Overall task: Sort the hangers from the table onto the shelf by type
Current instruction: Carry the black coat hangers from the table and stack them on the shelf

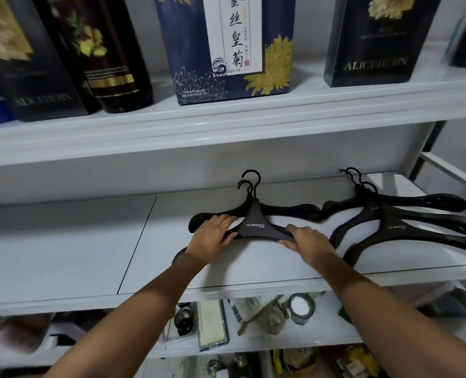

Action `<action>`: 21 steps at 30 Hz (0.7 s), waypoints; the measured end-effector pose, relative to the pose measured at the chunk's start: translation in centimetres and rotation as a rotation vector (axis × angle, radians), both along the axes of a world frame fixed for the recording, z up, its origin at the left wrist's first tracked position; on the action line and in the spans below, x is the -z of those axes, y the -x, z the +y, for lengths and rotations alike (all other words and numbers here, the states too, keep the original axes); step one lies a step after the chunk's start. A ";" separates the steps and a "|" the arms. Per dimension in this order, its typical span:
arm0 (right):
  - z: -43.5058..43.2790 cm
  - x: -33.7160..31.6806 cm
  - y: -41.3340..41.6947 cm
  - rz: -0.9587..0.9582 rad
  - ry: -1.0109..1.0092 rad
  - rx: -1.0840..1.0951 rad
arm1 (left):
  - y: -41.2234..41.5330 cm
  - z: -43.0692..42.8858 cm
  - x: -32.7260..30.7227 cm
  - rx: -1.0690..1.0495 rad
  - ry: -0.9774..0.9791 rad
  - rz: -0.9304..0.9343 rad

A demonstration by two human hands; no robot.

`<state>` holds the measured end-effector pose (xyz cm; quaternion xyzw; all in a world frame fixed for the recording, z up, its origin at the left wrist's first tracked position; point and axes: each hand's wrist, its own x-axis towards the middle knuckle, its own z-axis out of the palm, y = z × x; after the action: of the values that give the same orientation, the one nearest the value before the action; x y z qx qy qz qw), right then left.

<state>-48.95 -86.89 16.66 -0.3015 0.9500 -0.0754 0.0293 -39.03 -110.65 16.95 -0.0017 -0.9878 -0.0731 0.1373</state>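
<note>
the left hand (214,237) lies with its fingers fairly straight across the left arm of a black plastic wide-shouldered hanger (256,227) that has small pale lettering on its centre; it presses down on the arm rather than curling round it. the right hand (307,242) is clamped on the same hanger's right arm, fingers over the top and thumb at the lower edge. this hanger lies flat on a second black hanger (294,210) of the same shape, their two hooks close together and pointing toward the back wall. both rest on the white middle shelf board (90,241), right of a thin seam in it. just beside them to the right, on the same board, lies a fanned pile of more black hangers (406,222), hooks also toward the back. on the shelf above stand a navy cardboard box with gold chrysanthemums (199,50), a dark bottle with a gold band (112,77) and a black box with gold lettering (373,66). the shelf below holds a blurred jumble of small items (253,317).
</note>
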 end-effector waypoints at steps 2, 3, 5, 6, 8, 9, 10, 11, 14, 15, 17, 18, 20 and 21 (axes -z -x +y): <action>-0.4 0.4 -0.1 -0.009 -0.024 -0.022 | 0.3 -0.2 0.7 -0.030 -0.025 -0.098; -0.6 0.6 -0.1 -0.016 -0.035 -0.033 | 0.3 -0.3 1.0 -0.045 -0.039 -0.141; -0.8 1.0 -0.2 -0.027 -0.070 -0.043 | 0.3 -0.5 1.5 -0.085 -0.053 -0.224; -0.8 1.3 -0.2 -0.030 -0.083 -0.041 | 0.3 -0.6 1.9 -0.101 -0.051 -0.256; -0.5 2.0 -0.2 -0.051 -0.087 -0.034 | 0.3 -0.8 2.5 -0.114 -0.026 -0.286; -0.4 2.3 -0.2 -0.070 -0.084 -0.029 | 0.4 -0.9 2.6 -0.120 -0.010 -0.302; -0.3 2.7 -0.2 -0.084 -0.087 -0.024 | 0.5 -1.0 2.8 -0.128 0.009 -0.325; -0.3 3.0 -0.3 -0.088 -0.098 -0.022 | 0.7 -1.1 2.9 -0.137 0.032 -0.347; -0.5 3.7 -0.2 -0.008 -0.173 -0.026 | 1.4 -1.1 3.4 -0.154 0.083 -0.405; -0.6 3.7 -0.1 0.036 -0.197 -0.030 | 1.6 -1.1 3.6 -0.156 0.095 -0.420; -0.9 3.6 0.0 0.126 -0.221 -0.031 | 2.0 -1.1 3.9 -0.146 0.134 -0.450; -1.0 3.4 0.1 0.181 -0.231 -0.026 | 2.2 -1.1 4.2 -0.134 0.152 -0.472; -1.1 3.4 0.5 0.219 -0.251 0.014 | 2.3 -1.2 4.6 -0.109 0.150 -0.526; -1.1 4.0 0.8 0.239 -0.211 0.021 | 2.3 -1.2 4.9 -0.099 0.141 -0.546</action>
<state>-49.73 -87.95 12.67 -0.2935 0.9525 0.0610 -0.0532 -41.36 -111.85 12.08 0.0568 -0.9898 0.0047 -0.1307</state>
